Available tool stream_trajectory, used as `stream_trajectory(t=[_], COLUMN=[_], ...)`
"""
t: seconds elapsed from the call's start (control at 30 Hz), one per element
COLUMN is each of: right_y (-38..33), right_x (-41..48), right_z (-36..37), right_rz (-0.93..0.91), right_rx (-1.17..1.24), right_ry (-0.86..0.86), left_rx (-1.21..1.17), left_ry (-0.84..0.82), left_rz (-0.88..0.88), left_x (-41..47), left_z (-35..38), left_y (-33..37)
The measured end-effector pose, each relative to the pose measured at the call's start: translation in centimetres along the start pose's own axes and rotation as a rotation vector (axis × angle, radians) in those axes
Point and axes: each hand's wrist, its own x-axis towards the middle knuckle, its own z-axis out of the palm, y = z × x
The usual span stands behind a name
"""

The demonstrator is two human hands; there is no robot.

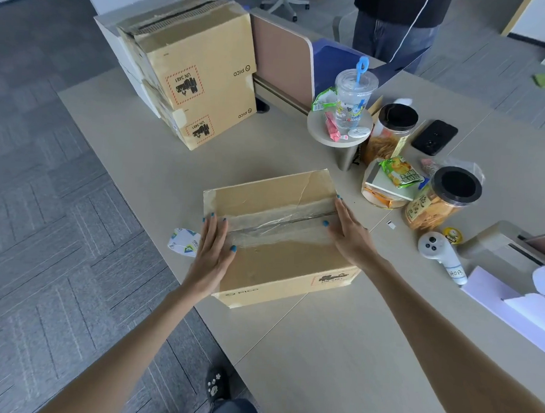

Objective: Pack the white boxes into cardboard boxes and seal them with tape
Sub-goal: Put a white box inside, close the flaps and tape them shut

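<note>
Head view: a closed cardboard box lies on the desk btwn both hands. L hand rests flat, fingers straight, on the box's L end. R hand lies flat, fingers straight, on its R end; neither grips anything. Clear tape runs along the top seam from hand to hand & looks wrinkled, so it may lift unless smoothed. The box sits near the desk edge just under the L wrist; a push that way could tip it off. Readable: "PICO" & part of "UN 3481" on the side below the hands; same print on two stacked boxes well beyond the L hand; "H013" on a white controller right of the R hand.
</note>
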Motion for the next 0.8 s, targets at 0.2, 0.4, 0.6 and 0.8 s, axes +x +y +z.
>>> stream_trajectory(t=[0.2,0.4,0.6,0.8], right_y=[0.9,2.9,2.3,2.6], right_x=[-2.7,-3.3,-4.1,-4.2], right_z=[0.2,-1.0,-0.3,-0.1], right_rz=[0.167,0.279,0.254,0.254], right_rx=[0.289,0.840,1.036,1.140], right_ry=[0.153,0.112,0.024,-0.022], left_rx=[-0.122,-0.613,-0.734,-0.814], left_ry=[-0.093,0.146,0.062,0.123], left_rz=[0.051,-0.184,-0.330,-0.407], left_x=[2.4,3.3,2.0,1.5], left_z=[-1.1,-2.0,-1.3,-0.5], left_y=[1.9,3.9,3.8,3.9])
